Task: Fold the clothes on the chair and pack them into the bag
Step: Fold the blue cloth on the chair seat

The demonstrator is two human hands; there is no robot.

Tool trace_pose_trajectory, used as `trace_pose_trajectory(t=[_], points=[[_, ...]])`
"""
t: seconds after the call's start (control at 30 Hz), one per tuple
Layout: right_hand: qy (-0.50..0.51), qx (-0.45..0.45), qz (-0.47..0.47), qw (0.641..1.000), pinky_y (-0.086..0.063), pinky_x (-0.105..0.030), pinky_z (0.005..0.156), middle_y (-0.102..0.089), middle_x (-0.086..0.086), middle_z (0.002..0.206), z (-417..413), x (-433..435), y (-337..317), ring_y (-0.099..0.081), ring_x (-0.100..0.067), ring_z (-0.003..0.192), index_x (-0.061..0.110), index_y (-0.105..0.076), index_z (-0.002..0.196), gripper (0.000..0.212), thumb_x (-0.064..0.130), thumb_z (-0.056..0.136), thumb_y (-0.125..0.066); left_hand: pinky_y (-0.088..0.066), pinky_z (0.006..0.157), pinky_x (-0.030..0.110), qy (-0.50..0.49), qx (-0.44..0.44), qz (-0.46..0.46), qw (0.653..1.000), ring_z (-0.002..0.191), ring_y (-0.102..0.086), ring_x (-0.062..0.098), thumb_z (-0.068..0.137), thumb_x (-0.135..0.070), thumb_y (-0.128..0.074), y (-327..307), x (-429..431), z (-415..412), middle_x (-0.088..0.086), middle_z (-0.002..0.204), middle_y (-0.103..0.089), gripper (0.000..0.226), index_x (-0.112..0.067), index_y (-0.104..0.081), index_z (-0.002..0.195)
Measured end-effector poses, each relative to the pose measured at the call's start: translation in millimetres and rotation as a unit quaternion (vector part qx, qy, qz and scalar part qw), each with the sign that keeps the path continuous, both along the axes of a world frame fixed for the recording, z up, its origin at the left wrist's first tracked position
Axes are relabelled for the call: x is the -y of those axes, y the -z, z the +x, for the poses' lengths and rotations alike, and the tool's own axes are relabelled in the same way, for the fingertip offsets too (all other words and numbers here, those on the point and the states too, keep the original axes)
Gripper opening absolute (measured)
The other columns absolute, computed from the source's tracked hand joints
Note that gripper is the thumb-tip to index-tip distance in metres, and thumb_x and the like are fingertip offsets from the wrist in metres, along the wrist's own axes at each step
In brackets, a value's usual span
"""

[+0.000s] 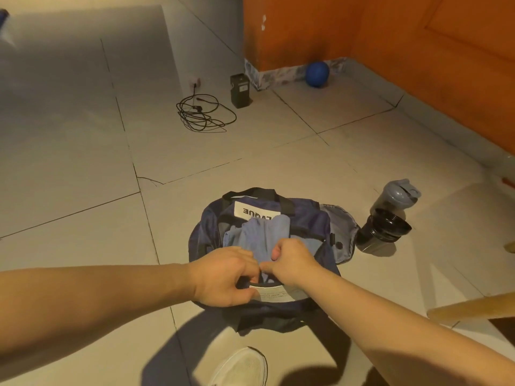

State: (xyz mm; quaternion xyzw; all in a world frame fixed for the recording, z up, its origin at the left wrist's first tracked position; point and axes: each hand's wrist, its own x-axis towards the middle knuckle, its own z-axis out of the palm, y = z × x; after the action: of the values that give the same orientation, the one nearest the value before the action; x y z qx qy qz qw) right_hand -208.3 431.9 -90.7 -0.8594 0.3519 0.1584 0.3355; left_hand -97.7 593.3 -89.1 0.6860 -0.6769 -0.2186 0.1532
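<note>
Head view, looking down at a pale tiled floor (83, 162). A dark blue bag (207, 221) sits open in front of me, with black handles on its far side. Light blue clothes (259, 232) lie bunched inside it, covering part of a white label on the far wall.

My left hand (223, 274) is at the near rim of the bag, fingers curled round the dark edge. My right hand (291, 263) is just beside it, thumb and fingers pinching a fold of the clothes at the near rim.

To the right of the bag stand a grey-lidded bottle (395, 196) and a black pot (383, 228), touching each other. Far off lie a coiled cable (203, 114), a black box (240, 90) and a blue ball (317, 74). My white shoe (242, 366) is at the bottom edge.
</note>
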Motion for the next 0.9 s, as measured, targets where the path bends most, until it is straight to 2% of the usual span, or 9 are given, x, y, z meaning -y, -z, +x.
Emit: trace_pose_trajectory(t=[0.13, 0.23, 0.43, 0.5, 0.57, 0.63, 0.7, 0.77, 0.9], points=[[-0.035, -0.033, 0.075, 0.996, -0.054, -0.039, 0.085, -0.065, -0.011, 0.097, -8, 12, -8, -0.064, -0.026, 0.094, 0.004, -0.068, 0.106, 0.023, 0.024, 0.095, -0.065, -0.047, 0.084, 0.033, 0.040, 0.039, -0.046, 0.997, 0.086, -0.050, 0.010, 0.094, -0.046, -0.058, 6, 2, -1, -0.009, 0.089, -0.058, 0.023, -0.024, -0.063, 0.088], [-0.034, -0.054, 0.061, 0.996, -0.054, -0.046, 0.095, -0.069, -0.022, 0.109, -13, 26, -8, -0.065, -0.034, 0.108, -0.004, -0.070, 0.108, 0.021, 0.004, 0.091, -0.062, -0.043, 0.097, 0.030, 0.054, 0.055, -0.048, 0.996, 0.107, -0.051, 0.010, 0.095, -0.048, -0.054, 6, 6, -2, -0.007, 0.115, -0.059, 0.027, -0.023, -0.064, 0.095], [-0.098, -0.165, -0.045, 0.980, -0.053, -0.036, 0.097, -0.061, -0.008, 0.117, -12, 31, -5, -0.059, -0.025, 0.109, 0.010, -0.066, 0.125, 0.029, 0.018, 0.097, -0.062, -0.022, 0.125, 0.041, 0.057, 0.186, 0.112, 0.974, 0.148, -0.030, 0.023, 0.101, -0.058, -0.032, 20, 12, 2, 0.005, 0.152, -0.046, 0.062, -0.013, -0.054, 0.138], [-0.087, -0.152, -0.147, 0.974, -0.050, -0.040, 0.102, -0.048, -0.008, 0.139, -7, 25, -9, -0.047, -0.028, 0.128, 0.015, -0.056, 0.139, 0.047, 0.026, 0.095, -0.067, -0.028, 0.122, 0.042, 0.056, 0.177, 0.129, 0.974, 0.143, -0.036, 0.023, 0.101, -0.062, -0.028, 18, 15, 8, 0.004, 0.147, -0.050, 0.064, -0.015, -0.056, 0.135], [-0.109, -0.083, -0.192, 0.972, -0.047, -0.040, 0.106, -0.033, -0.005, 0.152, -7, 15, -14, -0.031, -0.027, 0.139, 0.019, -0.053, 0.140, 0.047, 0.026, 0.095, -0.066, -0.042, 0.108, 0.037, 0.024, 0.146, 0.091, 0.985, 0.118, -0.052, 0.017, 0.101, -0.061, -0.028, 15, 21, 13, 0.001, 0.125, -0.061, 0.056, -0.021, -0.063, 0.119], [-0.132, -0.016, -0.196, 0.972, -0.042, -0.039, 0.111, -0.022, -0.004, 0.160, -9, 2, -13, -0.020, -0.027, 0.146, 0.018, -0.050, 0.142, 0.047, 0.023, 0.097, -0.062, -0.048, 0.094, 0.036, -0.022, 0.163, 0.008, 0.986, 0.098, -0.053, 0.016, 0.100, -0.048, -0.041, 14, 31, 22, -0.001, 0.107, -0.062, 0.034, -0.022, -0.063, 0.106], [-0.132, 0.000, -0.180, 0.975, -0.035, -0.041, 0.118, -0.012, -0.004, 0.166, -7, -6, -4, -0.008, -0.028, 0.153, 0.018, -0.041, 0.150, 0.055, 0.022, 0.098, -0.059, -0.048, 0.086, 0.037, -0.080, 0.237, -0.045, 0.967, 0.099, -0.054, 0.022, 0.090, -0.030, -0.059, 16, 49, 40, 0.002, 0.108, -0.061, 0.020, -0.019, -0.063, 0.107], [-0.126, -0.024, -0.134, 0.983, -0.026, -0.046, 0.123, 0.001, -0.002, 0.171, -1, -12, 5, 0.005, -0.031, 0.156, 0.022, -0.026, 0.159, 0.065, 0.025, 0.102, -0.055, -0.045, 0.089, 0.037, -0.125, 0.309, -0.020, 0.943, 0.108, -0.053, 0.026, 0.085, -0.023, -0.068, 16, 66, 60, 0.004, 0.122, -0.058, 0.033, -0.018, -0.062, 0.117], [-0.162, -0.068, -0.099, 0.979, -0.014, -0.054, 0.125, 0.018, 0.003, 0.170, 7, -23, 18, 0.020, -0.034, 0.155, 0.027, -0.010, 0.164, 0.068, 0.032, 0.106, -0.046, -0.038, 0.087, 0.034, -0.109, 0.390, 0.068, 0.912, 0.114, -0.051, 0.025, 0.099, -0.025, -0.056, 15, 90, 81, 0.002, 0.122, -0.061, 0.025, -0.019, -0.063, 0.123]])
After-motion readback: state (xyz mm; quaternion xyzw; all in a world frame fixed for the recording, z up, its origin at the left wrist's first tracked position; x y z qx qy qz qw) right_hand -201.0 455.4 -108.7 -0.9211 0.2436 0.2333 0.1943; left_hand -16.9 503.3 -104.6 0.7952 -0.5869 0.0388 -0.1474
